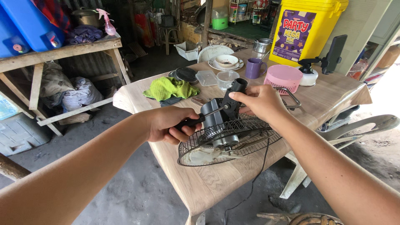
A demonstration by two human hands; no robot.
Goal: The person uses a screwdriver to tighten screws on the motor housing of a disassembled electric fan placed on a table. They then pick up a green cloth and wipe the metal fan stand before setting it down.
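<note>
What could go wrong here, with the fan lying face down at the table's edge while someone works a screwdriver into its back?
1. The fan hangs partly over the table edge; a push might tip it off.
2. The screwdriver in the left hand points at the right hand gripping the fan's neck; a slip could jab it.
3. The cord dangles to the floor and could snag a foot.

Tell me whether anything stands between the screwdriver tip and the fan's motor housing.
Nothing visible does. The left hand holds the screwdriver, whose shaft runs straight to the black neck of the fan. The right hand grips that neck from the far side, its fingers beside the tip, not across it.
</note>
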